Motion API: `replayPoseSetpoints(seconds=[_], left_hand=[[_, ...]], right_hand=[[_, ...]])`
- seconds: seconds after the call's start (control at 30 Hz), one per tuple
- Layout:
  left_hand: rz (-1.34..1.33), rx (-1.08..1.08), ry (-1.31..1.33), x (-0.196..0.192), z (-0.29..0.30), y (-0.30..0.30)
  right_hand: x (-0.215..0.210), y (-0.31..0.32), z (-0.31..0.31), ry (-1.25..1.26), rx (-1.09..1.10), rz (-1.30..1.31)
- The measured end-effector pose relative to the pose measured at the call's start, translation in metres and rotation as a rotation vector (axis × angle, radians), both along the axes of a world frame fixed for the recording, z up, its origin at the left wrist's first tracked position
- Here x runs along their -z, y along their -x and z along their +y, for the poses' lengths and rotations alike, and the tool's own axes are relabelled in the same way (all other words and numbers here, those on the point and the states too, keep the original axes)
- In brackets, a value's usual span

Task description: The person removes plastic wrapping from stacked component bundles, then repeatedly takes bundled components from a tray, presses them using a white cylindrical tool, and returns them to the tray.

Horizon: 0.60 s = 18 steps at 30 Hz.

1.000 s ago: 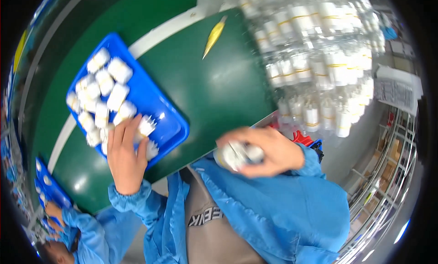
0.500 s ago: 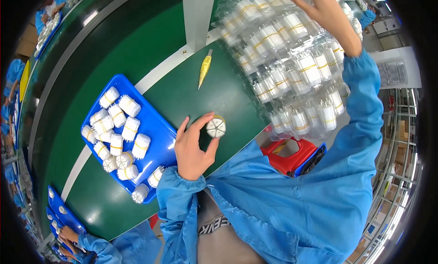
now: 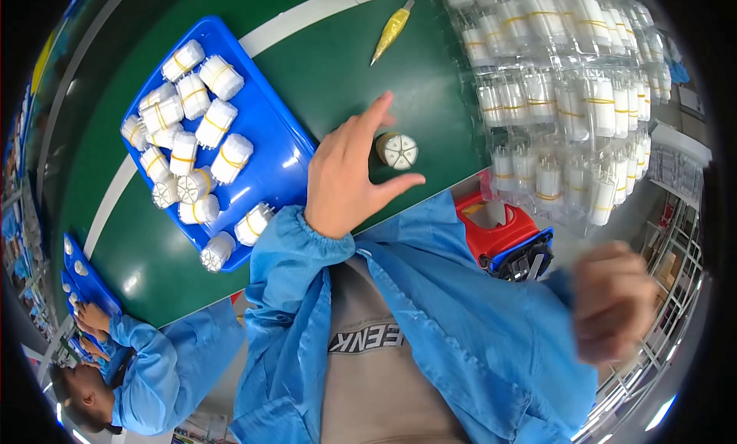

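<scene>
My left hand (image 3: 345,171) is open over the green table, its thumb and fingers spread. Just right of it, between thumb and fingertips, a round white bundle (image 3: 399,151) stands on end, showing wedge-shaped sections and a yellowish side. Whether a finger touches it is hard to see. Off to the right, past the table edge, my right hand (image 3: 614,302) is smeared by motion, and its fingers cannot be made out. A blue tray (image 3: 265,202) on the left holds several white bundles (image 3: 232,158) with yellow bands around them.
Clear plastic packs (image 3: 549,98) of banded white pieces cover the table's right side. A yellow pointed piping bag (image 3: 393,33) lies at the back. Below the table edge sits a red plastic object (image 3: 499,227). A co-worker (image 3: 165,359) works at the lower left.
My right hand has come away from the plastic packs, down and to the right. My left hand's fingers have spread wider beside the round bundle. The whole view has shifted.
</scene>
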<state>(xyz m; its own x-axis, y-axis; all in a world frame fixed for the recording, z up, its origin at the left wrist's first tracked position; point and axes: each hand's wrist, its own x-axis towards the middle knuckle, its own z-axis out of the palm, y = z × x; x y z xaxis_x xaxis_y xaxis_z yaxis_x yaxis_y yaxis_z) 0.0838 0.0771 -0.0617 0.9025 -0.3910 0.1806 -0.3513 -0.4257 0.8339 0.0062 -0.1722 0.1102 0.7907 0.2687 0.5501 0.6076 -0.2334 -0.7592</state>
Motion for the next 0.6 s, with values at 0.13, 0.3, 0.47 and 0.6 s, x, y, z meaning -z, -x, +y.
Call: replayPoseSetpoints(seconds=[0.13,0.3,0.47,0.6], left_hand=[[-0.024,0.085,0.079,0.000,0.004,-0.004],[0.014,0.177,0.159,0.000,0.011,-0.004],[0.002,0.218,0.088,-0.002,0.011,-0.006],[-0.173,0.114,-0.031,0.002,0.007,-0.005]], right_hand=[[0.095,-0.014,0.035,-0.399,0.095,0.047],[0.151,-0.048,0.069,-0.936,-0.013,0.242],[0.149,-0.050,0.071,-0.528,0.040,0.335],[0.146,-0.047,0.072,-0.201,0.138,0.312]])
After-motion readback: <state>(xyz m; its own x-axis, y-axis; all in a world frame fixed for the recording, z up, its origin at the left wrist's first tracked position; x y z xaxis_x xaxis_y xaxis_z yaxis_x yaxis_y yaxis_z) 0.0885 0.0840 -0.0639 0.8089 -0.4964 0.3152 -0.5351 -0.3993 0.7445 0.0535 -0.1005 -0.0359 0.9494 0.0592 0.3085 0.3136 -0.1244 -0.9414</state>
